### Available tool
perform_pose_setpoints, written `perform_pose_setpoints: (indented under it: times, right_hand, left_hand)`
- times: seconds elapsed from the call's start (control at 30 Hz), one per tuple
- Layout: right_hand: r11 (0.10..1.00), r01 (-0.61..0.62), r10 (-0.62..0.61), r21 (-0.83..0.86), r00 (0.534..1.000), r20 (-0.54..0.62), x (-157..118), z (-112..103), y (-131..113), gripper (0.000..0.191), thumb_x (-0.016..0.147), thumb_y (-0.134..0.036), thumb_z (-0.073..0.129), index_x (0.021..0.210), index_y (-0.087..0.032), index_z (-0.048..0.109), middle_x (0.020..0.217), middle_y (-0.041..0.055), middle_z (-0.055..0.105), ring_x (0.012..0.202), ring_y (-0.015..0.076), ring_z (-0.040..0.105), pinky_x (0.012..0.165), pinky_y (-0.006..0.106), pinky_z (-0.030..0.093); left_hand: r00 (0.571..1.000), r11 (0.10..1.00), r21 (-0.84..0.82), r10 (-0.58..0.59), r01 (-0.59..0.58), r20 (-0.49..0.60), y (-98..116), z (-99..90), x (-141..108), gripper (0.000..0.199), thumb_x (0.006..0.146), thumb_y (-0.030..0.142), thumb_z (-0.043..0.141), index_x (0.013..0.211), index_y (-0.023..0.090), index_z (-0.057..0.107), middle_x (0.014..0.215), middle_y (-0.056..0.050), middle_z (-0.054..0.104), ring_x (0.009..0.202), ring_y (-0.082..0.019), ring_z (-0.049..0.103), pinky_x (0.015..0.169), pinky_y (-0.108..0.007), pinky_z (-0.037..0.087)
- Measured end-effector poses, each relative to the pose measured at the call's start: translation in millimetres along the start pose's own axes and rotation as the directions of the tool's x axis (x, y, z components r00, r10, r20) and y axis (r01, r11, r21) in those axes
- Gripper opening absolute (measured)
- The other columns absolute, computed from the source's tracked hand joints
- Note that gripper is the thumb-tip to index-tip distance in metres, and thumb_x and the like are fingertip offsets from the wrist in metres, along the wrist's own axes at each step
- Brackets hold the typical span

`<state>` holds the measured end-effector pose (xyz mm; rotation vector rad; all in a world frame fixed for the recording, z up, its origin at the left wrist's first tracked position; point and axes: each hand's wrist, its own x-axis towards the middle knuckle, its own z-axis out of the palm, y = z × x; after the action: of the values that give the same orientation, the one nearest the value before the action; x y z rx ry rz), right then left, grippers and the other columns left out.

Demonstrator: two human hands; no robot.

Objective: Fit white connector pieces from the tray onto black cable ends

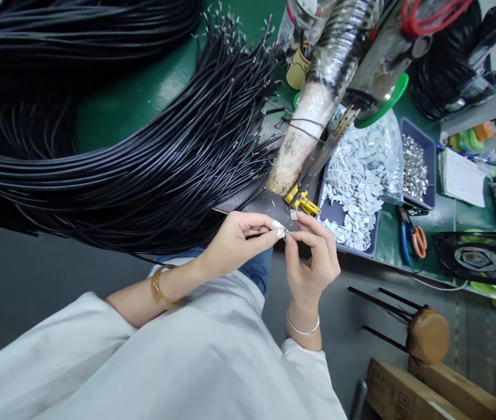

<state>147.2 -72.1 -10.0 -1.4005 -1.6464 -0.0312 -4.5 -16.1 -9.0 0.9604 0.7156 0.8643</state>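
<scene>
My left hand (248,236) is closed in a pinch on a thin black cable (254,235), with its end at the fingertips. White coverings show on the tips of my left thumb and forefinger. Right at that end, my right hand (311,254) has its thumb and forefinger pressed together on something tiny that I cannot make out. A small white piece (294,214) appears by the raised fingers of my right hand, just below a yellow clip (304,202). A large bundle of black cables (164,151) with stripped ends lies to the left of my hands.
A white-ended duct (294,140) slants down over the bench. To its right are a tray of small white pieces (355,192), a bin of metal parts (415,169), pliers (411,236) and a black fan (479,256). A stool (427,335) and cardboard boxes (405,391) stand below.
</scene>
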Motion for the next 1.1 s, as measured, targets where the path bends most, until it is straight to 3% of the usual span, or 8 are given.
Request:
perform_pose_setpoints:
  times: [0.13,0.23,0.4,0.5,0.63,0.73,0.87,1.1]
  right_hand:
    - [0.993,-0.119,0.111,-0.015,0.959,-0.259,0,-5,6,0.016,0.088,-0.010,0.067,0.098,-0.022,0.068,0.110,0.0060,0.073,0.102,0.0209,0.074,0.087,0.042,0.066]
    - [0.987,-0.158,0.159,0.017,0.977,-0.139,3,-5,7,0.014,0.088,-0.015,0.069,0.100,-0.023,0.070,0.104,0.0044,0.075,0.098,0.0200,0.074,0.087,0.041,0.065]
    - [0.998,-0.003,0.007,-0.058,0.998,0.066,6,17,5,0.020,0.088,-0.021,0.073,0.107,-0.021,0.068,0.109,0.0063,0.076,0.103,0.0182,0.073,0.093,0.035,0.062]
    - [0.998,0.007,-0.003,-0.059,0.998,0.065,5,25,7,0.010,0.090,-0.017,0.069,0.099,-0.022,0.069,0.105,0.0048,0.076,0.099,0.0162,0.074,0.091,0.032,0.061]
    - [1.000,0.021,-0.021,-0.013,0.999,-0.034,3,17,8,0.019,0.089,-0.008,0.066,0.102,-0.022,0.070,0.103,0.0033,0.078,0.098,0.0155,0.075,0.089,0.031,0.061]
    - [0.997,0.069,-0.062,0.047,0.989,-0.136,1,8,4,0.025,0.090,-0.006,0.063,0.107,-0.023,0.067,0.101,0.0029,0.079,0.094,0.0168,0.076,0.083,0.033,0.063]
    - [0.992,0.109,-0.102,0.059,0.988,-0.114,-2,8,0,0.021,0.087,-0.011,0.069,0.102,-0.025,0.066,0.099,0.0019,0.079,0.088,0.0178,0.077,0.076,0.032,0.065]
    - [0.962,-0.085,0.121,0.261,0.984,-0.128,-5,12,6,0.012,0.091,-0.015,0.061,0.100,-0.022,0.059,0.103,0.0059,0.077,0.094,0.0198,0.077,0.078,0.037,0.067]
  left_hand:
    - [0.993,1.000,0.019,0.018,-0.016,-0.115,4,-3.9,2,0.005,0.072,0.017,0.077,0.073,0.014,0.074,0.068,0.000,0.070,0.062,-0.009,0.059,0.064,-0.019,0.051]
    - [0.985,0.999,0.027,0.036,-0.032,-0.169,8,-7.2,4,0.005,0.069,0.016,0.077,0.069,0.014,0.072,0.062,0.002,0.067,0.057,-0.007,0.055,0.060,-0.019,0.048]
    - [0.980,0.998,0.053,0.052,-0.043,-0.193,11,-7.6,5,0.006,0.067,0.017,0.076,0.067,0.014,0.070,0.063,0.002,0.065,0.059,-0.008,0.055,0.060,-0.020,0.047]
    - [0.976,0.995,0.090,0.062,-0.044,-0.209,12,-8.3,7,0.007,0.068,0.018,0.074,0.067,0.014,0.069,0.062,0.001,0.064,0.060,-0.009,0.054,0.059,-0.020,0.046]
    - [0.965,0.987,0.145,0.099,-0.064,-0.245,14,-9.6,13,0.008,0.069,0.020,0.073,0.067,0.013,0.069,0.061,0.001,0.062,0.058,-0.009,0.054,0.057,-0.020,0.044]
    - [0.977,0.987,0.152,0.087,-0.057,-0.196,15,-7.6,16,0.008,0.068,0.019,0.073,0.067,0.013,0.069,0.062,0.000,0.063,0.058,-0.008,0.053,0.056,-0.019,0.043]
    - [0.992,0.987,0.154,0.052,-0.034,-0.115,13,-3.7,14,0.007,0.069,0.018,0.072,0.066,0.013,0.068,0.059,0.001,0.060,0.054,-0.007,0.048,0.050,-0.018,0.036]
    - [0.997,0.997,0.073,0.005,0.001,-0.081,14,-2.3,13,0.007,0.072,0.020,0.073,0.069,0.013,0.072,0.063,0.001,0.065,0.058,-0.008,0.052,0.056,-0.019,0.043]
